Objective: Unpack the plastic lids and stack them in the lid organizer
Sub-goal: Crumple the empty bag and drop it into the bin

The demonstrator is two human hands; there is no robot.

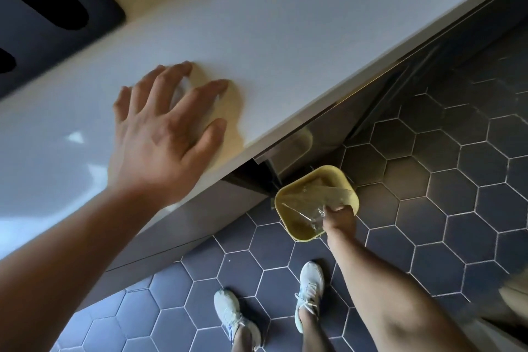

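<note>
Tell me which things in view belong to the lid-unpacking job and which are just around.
Belongs to the job:
- clear plastic wrap held by the right hand over the yellow bin
- left hand, flat on the white counter

Just around:
- dark cooktop
- hexagon-tiled floor
- pale sneakers

No lids or organizer in view.

The left hand (pixel 160 134) lies flat, fingers (pixel 183 73) spread, arm extended forward, while the right hand (pixel 340 220) reaches down, fingers pinched closed.

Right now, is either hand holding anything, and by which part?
Right hand pinches crumpled clear plastic wrap over the yellow bin. Left hand rests flat on the countertop, holding nothing.
</note>
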